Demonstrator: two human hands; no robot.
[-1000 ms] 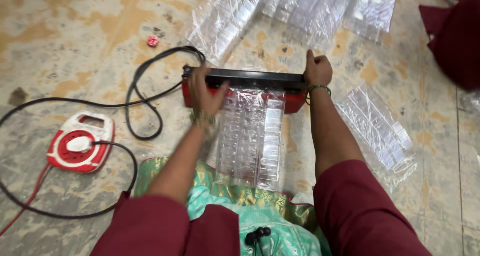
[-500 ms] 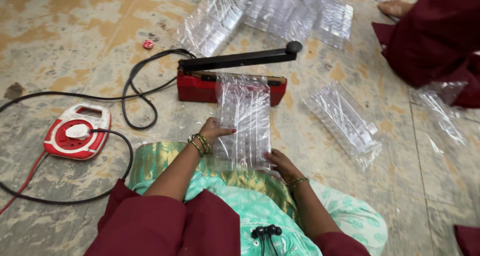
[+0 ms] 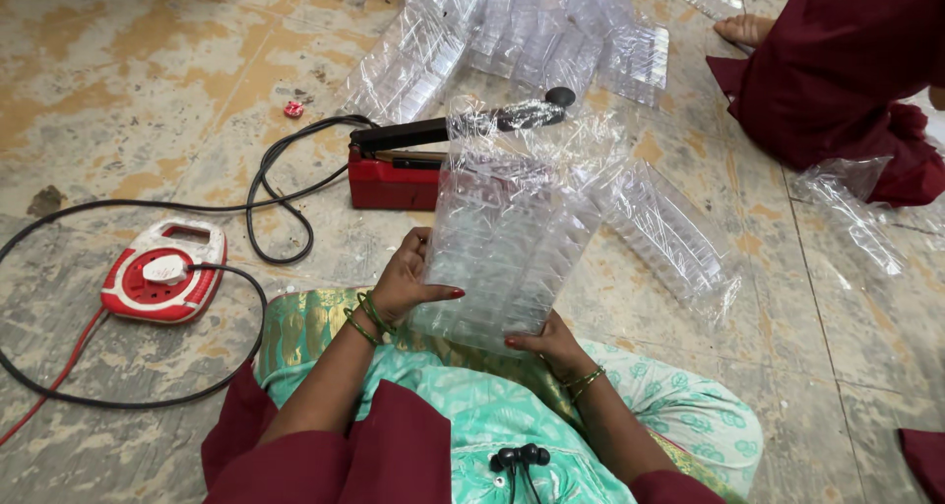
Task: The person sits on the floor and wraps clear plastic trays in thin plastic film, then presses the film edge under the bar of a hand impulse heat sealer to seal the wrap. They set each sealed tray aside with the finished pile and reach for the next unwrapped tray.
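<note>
Both hands clamp the clear plastic pack (image 3: 507, 238): left hand (image 3: 406, 283) on its side edge, right hand (image 3: 553, 345) beneath.

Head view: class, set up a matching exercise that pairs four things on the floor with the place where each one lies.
Things:
1. clear plastic pack
2. red heat sealer
3. red and white cable reel
4. small red cap

Places:
A. far left, cable plugged into its top
B. held up between both hands
C. on the bare floor beyond the black cable loop
D. behind the held pack, arm raised

Pairs: 1-B, 2-D, 3-A, 4-C
</note>
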